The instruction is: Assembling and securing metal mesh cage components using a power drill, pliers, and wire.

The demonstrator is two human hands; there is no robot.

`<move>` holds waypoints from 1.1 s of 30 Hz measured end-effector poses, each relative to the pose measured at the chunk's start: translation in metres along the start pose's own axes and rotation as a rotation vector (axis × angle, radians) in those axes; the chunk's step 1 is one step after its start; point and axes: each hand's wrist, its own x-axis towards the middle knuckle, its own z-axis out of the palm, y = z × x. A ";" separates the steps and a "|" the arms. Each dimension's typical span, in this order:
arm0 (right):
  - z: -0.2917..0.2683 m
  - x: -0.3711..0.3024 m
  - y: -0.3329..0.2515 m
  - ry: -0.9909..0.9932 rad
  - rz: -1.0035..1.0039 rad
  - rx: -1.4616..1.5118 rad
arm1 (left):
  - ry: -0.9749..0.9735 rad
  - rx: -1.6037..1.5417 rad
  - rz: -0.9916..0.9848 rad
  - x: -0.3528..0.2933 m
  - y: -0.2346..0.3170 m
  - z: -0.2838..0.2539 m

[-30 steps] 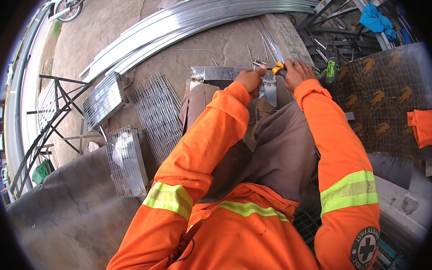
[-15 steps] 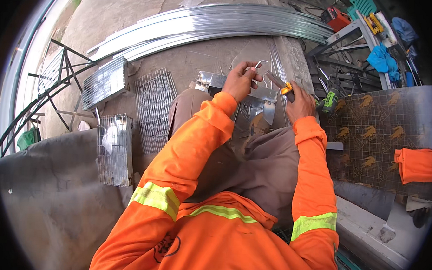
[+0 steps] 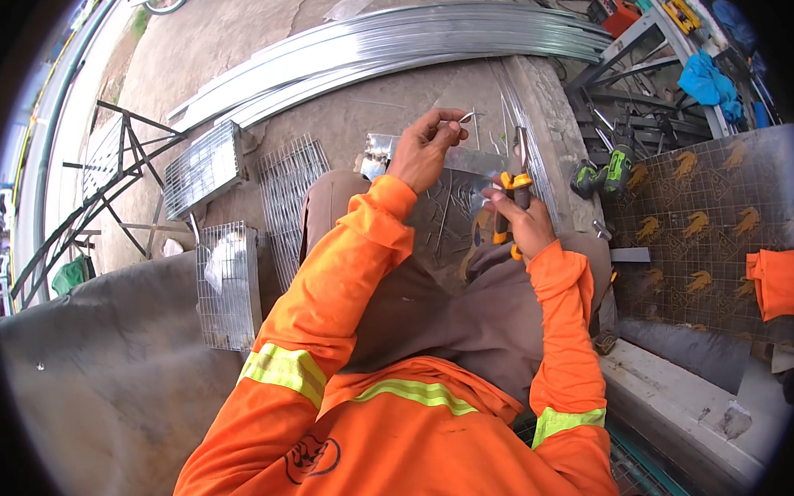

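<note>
The pliers (image 3: 514,180) combine metal and smooth, plastic-looking grips (image 3: 503,224); the wire (image 3: 466,117) is shiny metal, the long strips (image 3: 397,37) glossy metal, the ground (image 3: 237,50) rough matt concrete, the sleeves (image 3: 333,285) matt cloth.

Place | open-air metal workshop — long metal strips (image 3: 379,45) | wire-mesh panel (image 3: 291,199) | cordless drill (image 3: 618,169) | pliers (image 3: 517,180)

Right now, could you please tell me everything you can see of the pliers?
The pliers have black-and-yellow handles and a long, slim working end that looks like grey metal. The right hand grips them by the handles, with the metal end pointing away from the person, nearly straight up in the picture. Whether the jaws are fully closed is too small to tell.
</note>
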 end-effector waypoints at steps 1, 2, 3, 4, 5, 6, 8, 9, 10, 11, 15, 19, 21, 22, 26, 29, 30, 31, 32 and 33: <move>0.008 -0.004 0.000 -0.042 0.122 0.126 | -0.008 0.008 -0.002 -0.001 -0.001 0.001; 0.014 -0.008 -0.003 -0.044 0.178 0.154 | 0.011 0.087 0.037 -0.001 0.000 0.003; 0.018 -0.011 -0.001 -0.037 0.174 0.164 | 0.031 0.167 0.078 -0.002 0.002 0.005; 0.020 -0.012 0.001 -0.058 0.213 0.186 | 0.021 0.173 0.081 -0.002 0.004 0.007; 0.023 -0.012 0.002 -0.079 0.252 0.210 | 0.022 0.277 0.155 -0.003 0.006 0.008; 0.024 -0.011 0.003 -0.076 0.249 0.194 | 0.021 0.380 0.231 -0.003 0.008 0.009; 0.024 -0.008 0.005 -0.076 0.238 0.172 | 0.027 0.455 0.297 -0.001 0.007 0.008; 0.024 -0.007 0.005 -0.082 0.231 0.138 | 0.043 0.522 0.360 0.001 0.006 0.007; 0.023 -0.006 0.008 -0.074 0.226 0.152 | 0.029 0.528 0.365 0.001 0.005 0.006; 0.023 -0.005 0.011 -0.084 0.204 0.167 | 0.037 0.525 0.390 0.000 0.003 0.006; 0.019 -0.002 0.015 -0.120 0.182 0.167 | 0.002 0.571 0.375 0.002 0.001 0.002; 0.018 -0.006 0.005 -0.121 0.202 0.166 | -0.071 0.634 0.323 -0.001 0.006 0.004; 0.015 -0.006 0.000 -0.202 0.217 0.184 | -0.063 0.609 0.322 -0.001 0.006 0.008; 0.017 -0.006 0.000 -0.197 0.213 0.189 | -0.070 0.611 0.326 -0.001 0.007 0.009; 0.017 -0.005 0.003 -0.205 0.267 0.249 | -0.071 0.568 0.297 0.000 0.007 0.011; 0.019 -0.006 0.003 -0.219 0.256 0.239 | -0.055 0.557 0.304 0.000 0.007 0.012; 0.020 -0.006 0.003 -0.216 0.240 0.237 | -0.038 0.541 0.321 0.000 0.006 0.012; 0.020 -0.006 0.003 -0.218 0.241 0.240 | -0.038 0.544 0.319 -0.001 0.006 0.012; 0.019 -0.006 0.003 -0.203 0.233 0.218 | -0.033 0.542 0.326 -0.001 0.007 0.014; 0.019 -0.005 0.003 -0.188 0.226 0.196 | -0.028 0.539 0.334 -0.001 0.007 0.014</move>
